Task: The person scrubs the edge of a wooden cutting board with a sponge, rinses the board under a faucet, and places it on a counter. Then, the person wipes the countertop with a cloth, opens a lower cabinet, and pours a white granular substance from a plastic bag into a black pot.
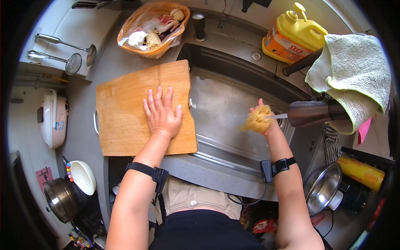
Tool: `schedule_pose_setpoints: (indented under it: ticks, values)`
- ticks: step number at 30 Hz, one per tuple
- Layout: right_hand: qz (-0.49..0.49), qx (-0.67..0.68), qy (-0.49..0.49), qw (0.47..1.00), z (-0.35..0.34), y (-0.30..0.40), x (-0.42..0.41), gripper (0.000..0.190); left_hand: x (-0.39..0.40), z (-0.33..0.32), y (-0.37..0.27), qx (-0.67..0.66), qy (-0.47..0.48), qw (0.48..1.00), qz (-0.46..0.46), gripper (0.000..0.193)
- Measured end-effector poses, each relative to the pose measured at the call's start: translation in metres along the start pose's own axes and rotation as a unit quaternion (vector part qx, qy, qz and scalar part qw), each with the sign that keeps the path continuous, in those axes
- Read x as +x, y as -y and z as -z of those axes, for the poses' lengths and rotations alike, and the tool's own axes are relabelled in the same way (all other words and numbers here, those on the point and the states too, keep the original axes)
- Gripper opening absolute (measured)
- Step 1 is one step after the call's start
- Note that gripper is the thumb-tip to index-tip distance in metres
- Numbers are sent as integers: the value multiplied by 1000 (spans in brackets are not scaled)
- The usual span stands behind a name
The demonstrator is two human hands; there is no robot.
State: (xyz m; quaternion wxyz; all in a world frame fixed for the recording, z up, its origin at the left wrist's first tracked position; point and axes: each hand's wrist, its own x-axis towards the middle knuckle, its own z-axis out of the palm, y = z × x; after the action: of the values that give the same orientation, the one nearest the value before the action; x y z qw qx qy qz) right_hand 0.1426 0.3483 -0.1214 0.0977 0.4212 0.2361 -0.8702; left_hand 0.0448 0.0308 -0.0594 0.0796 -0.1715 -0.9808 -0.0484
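Note:
My left hand (164, 117) lies flat, fingers spread, on a wooden cutting board (125, 109) with a metal handle at its left edge. The board rests on the counter and overlaps the left side of a steel sink (218, 100). Over the sink's right part, my right hand (269, 120) holds a yellow fibrous scrubber (258, 119), which hides most of the palm and fingers. A stream of water from the dark metal faucet (307, 112) runs onto the scrubber and hand. A light green cloth (353, 72) hangs over the faucet.
An orange basket (123, 39) lined with plastic and holding scraps stands behind the board. A yellow pump jug (293, 37) is at the back right. A steel bowl (323, 189) sits at the lower right. Ladles (74, 64), a rice cooker (53, 118) and a pot (61, 200) are at left.

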Motion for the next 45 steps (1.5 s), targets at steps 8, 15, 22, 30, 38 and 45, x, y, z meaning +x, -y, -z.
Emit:
schedule_pose_setpoints:
  ticks: [8,15,22,30,38,45]
  values:
    - [211,-840,-77,495,103,-26,-7,45,0,1,-2,-10,1,1000,5,57]
    - [86,-581,183,789,-69,-95,-18,48,-3,-1,4,-25,-5,1000,8,57]
    - [0,-286,160,945,-143,-140,-4,31,6,10,68,-376,15,925,60,39]
    - [33,-229,174,957,-114,-113,-23,27,-25,41,181,-155,-27,982,108,27]
    - [61,-172,155,971,-37,-68,-55,33,13,59,25,-280,140,949,48,38]
    - [63,-205,156,964,11,-42,-75,38,59,32,-114,-125,-35,950,-283,41]
